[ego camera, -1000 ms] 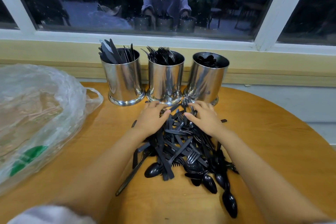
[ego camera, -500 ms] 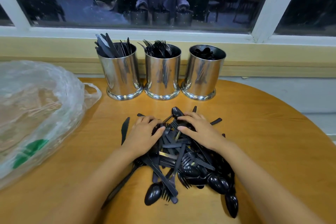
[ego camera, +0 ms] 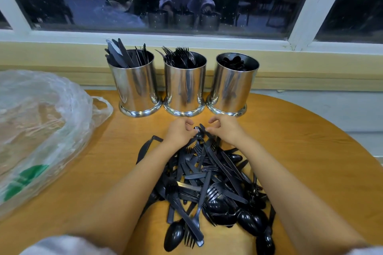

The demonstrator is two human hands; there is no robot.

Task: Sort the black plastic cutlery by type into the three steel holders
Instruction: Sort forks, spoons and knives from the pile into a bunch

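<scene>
We are pinching black pieces at the far tip of the cutlery pile (ego camera: 207,182), left hand (ego camera: 178,134) and right hand (ego camera: 228,133) both curled. The pile is lying on the worktop (ego camera: 300,161), just near of the steel holders (ego camera: 184,87).

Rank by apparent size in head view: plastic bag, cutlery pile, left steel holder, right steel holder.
1. plastic bag
2. cutlery pile
3. left steel holder and right steel holder look alike; unranked

Forearms (ego camera: 145,172) partly hide the cutlery pile (ego camera: 207,182); the plastic bag (ego camera: 37,122) is cropped.
</scene>
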